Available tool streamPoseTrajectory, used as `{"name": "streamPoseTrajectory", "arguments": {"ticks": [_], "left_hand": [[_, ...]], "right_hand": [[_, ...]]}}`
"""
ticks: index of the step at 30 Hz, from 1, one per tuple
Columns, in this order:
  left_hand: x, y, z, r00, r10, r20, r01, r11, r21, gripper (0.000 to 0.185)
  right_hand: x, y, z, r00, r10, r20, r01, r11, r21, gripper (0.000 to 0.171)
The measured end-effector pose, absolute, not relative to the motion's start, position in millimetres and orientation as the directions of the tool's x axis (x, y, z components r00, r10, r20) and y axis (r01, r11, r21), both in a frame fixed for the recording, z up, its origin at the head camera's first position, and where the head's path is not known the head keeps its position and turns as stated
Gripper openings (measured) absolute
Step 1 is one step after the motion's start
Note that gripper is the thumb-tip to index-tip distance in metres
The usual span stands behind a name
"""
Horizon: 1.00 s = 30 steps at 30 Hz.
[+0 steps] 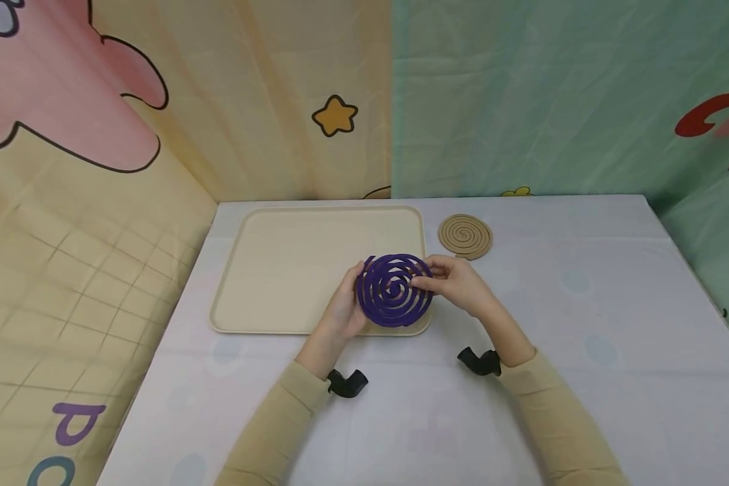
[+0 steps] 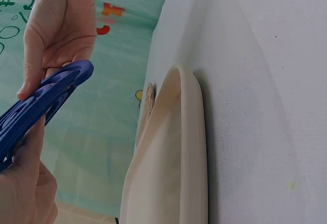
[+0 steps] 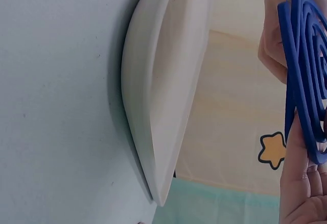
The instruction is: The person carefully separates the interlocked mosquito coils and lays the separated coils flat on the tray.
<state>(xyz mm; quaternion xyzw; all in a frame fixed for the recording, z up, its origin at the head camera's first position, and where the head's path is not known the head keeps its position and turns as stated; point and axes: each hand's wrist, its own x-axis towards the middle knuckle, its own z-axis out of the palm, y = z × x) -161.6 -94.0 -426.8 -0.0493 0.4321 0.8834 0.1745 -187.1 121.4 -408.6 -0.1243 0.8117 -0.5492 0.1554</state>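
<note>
Item 1. Purple spiral coil (image 1: 395, 290): a flat round disc cut into spiral bands, held in the air between both hands, above the near right corner of the tray. Its face tilts up toward the person. Being round, it has no long axis; its plane stands raised off the tray, as the edge-on wrist views confirm.

Item 2. Left hand (image 1: 343, 310): at the coil's left rim, fingers curled behind the disc and thumb on its front, gripping the edge. Seen in the left wrist view as well (image 2: 25, 183), with the coil (image 2: 43, 101) running between thumb and palm.

Item 3. Right hand (image 1: 458, 283): at the coil's right rim, fingertips pinching the outer band. The right wrist view shows this hand (image 3: 301, 173) along the coil's edge (image 3: 306, 76). Both hands are equally near, one on each side, so the coil lies straight between them.

Item 4. Tray (image 1: 261, 270): beige, rectangular with rounded corners, flat on the table, its long side running left to right. Bare surface lies left of and behind the coil.

Item 5. Tan spiral coil (image 1: 465, 235): lies flat on the table just beyond the tray's far right corner, apart from both hands.

Item 6. Table (image 1: 583, 324): covered in a pale cloth, carrying the tray.
</note>
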Motion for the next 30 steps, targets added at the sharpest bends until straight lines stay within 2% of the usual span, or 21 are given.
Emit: {"name": "streamPoseTrajectory", "arguments": {"ticks": [7, 16, 23, 30], "left_hand": [[-162, -91, -430, -0.958, 0.198, -0.208, -0.287, -0.658, 0.696, 0.037], [-163, -83, -432, -0.969, 0.151, -0.196, -0.244, -0.704, 0.667, 0.036], [-161, -77, -434, -0.980, 0.060, -0.190, -0.167, -0.769, 0.617, 0.033], [-161, -75, -435, -0.977, -0.022, -0.212, -0.104, -0.818, 0.566, 0.035]], "right_hand": [[-190, 118, -416, -0.929, -0.337, -0.153, 0.072, 0.242, -0.968, 0.029], [-194, 118, -412, -0.937, -0.295, -0.189, 0.104, 0.280, -0.954, 0.031], [-191, 110, -418, -0.951, -0.262, -0.162, 0.134, 0.122, -0.983, 0.034], [-188, 103, -423, -0.952, -0.235, -0.197, 0.209, -0.028, -0.978, 0.019]]}}
